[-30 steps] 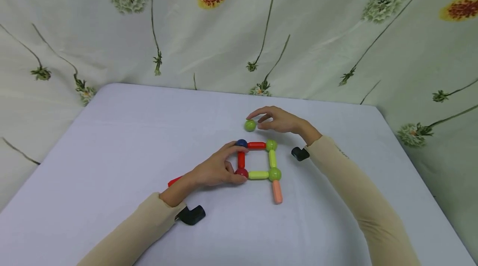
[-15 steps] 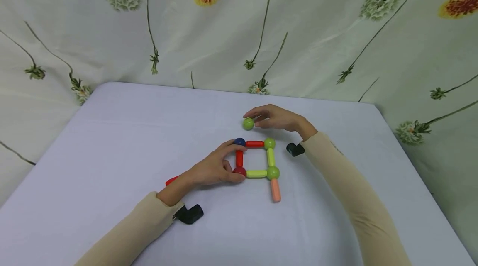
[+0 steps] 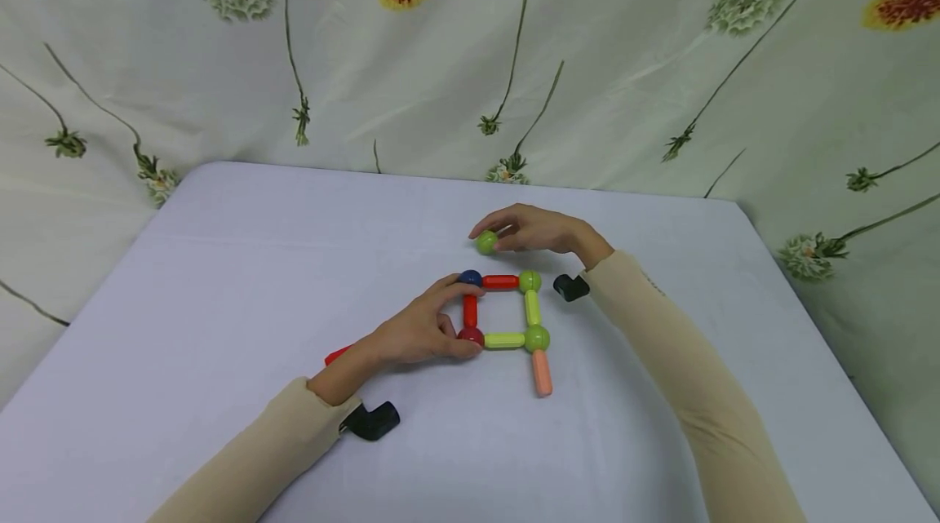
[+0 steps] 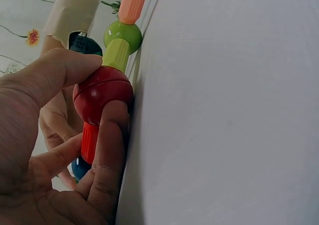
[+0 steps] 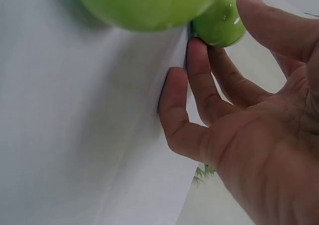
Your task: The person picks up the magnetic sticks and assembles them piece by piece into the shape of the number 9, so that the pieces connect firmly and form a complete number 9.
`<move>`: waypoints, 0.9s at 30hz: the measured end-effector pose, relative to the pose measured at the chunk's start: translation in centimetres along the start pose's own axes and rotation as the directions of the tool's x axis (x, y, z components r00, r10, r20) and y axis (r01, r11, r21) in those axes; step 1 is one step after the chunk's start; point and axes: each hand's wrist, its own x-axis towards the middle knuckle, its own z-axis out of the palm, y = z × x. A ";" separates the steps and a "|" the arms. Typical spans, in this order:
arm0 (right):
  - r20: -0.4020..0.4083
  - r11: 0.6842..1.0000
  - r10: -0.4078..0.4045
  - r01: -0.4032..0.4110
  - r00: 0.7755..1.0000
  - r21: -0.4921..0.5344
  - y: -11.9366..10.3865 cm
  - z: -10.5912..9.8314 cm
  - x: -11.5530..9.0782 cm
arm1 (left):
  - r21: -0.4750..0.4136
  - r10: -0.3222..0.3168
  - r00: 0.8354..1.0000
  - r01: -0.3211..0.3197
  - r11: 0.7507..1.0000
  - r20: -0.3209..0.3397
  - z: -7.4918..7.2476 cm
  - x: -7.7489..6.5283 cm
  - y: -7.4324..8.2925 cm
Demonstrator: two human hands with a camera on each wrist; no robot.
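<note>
A toy square (image 3: pixel 503 340) of coloured balls and rods lies on the table. My left hand (image 3: pixel 422 327) grips its left side; in the left wrist view, thumb and a finger close on the red ball (image 4: pixel 104 95). Other fingers reach along the red rod (image 4: pixel 89 141) toward the blue ball (image 3: pixel 470 278). Beyond the square, my right hand (image 3: pixel 539 229) has thumb and fingertips around a loose green ball (image 3: pixel 486 242). The right wrist view shows this ball (image 5: pixel 219 22) between thumb and fingertips, close over the table. An orange rod (image 3: pixel 542 374) extends from the near right corner.
Another red piece (image 3: pixel 338 354) shows partly from behind my left wrist. A green corner ball (image 3: pixel 529 281) of the square is close to my right wrist camera (image 3: pixel 570 287). The white-covered table (image 3: pixel 294 221) ends at a flowered cloth backdrop (image 3: pixel 624 58).
My right hand has moved a little left, and its thumb and fingertips have closed in around the loose green ball. My left hand keeps its place on the square.
</note>
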 end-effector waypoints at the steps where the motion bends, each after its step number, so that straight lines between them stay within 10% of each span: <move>1: -0.001 1.000 0.002 -0.002 1.000 -0.001 0.0 0.1 0.0 | 0.001 -0.001 1.000 0.001 1.000 0.000 0.0 0.0 0.0; 27: -0.092 0.987 -0.040 0.026 0.995 -0.156 0.2 -0.5 -1.9 | 0.010 -0.010 1.000 0.010 1.000 -0.011 -0.1 0.0 -0.1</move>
